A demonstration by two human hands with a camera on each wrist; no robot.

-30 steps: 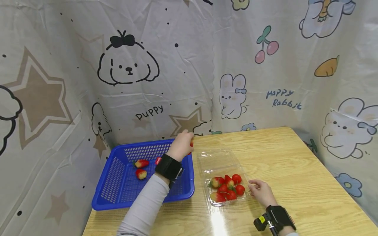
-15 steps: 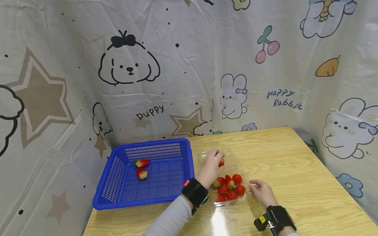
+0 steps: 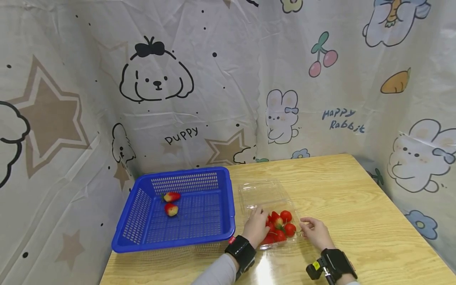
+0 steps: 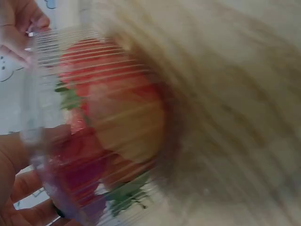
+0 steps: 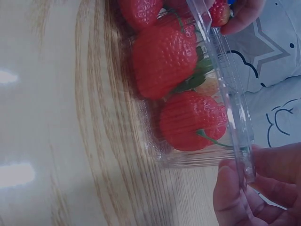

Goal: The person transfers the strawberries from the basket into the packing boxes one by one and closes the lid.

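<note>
Head view shows the left hand [image 3: 257,227] down at the left part of the clear box [image 5: 230,103]; the right wrist view shows a strawberry [image 5: 219,13] between its fingers, just over the box's rim. The right hand [image 3: 315,233] pinches that rim on the box's right side. The strawberry is likely light, its flesh perhaps easily bruised if real; a loose grip round its widest part should suit. The box looks thin, slick and flexible, so its firmer lip seems the best place to steady it. Half a second earlier, the left hand carried the strawberry above the box's folded-back lid [image 3: 263,193]; now it is lower and nearer, among the red fruit [image 5: 164,59]. Left of the box, two strawberries [image 3: 171,209] lie unmoved in the blue basket [image 3: 203,215].
</note>
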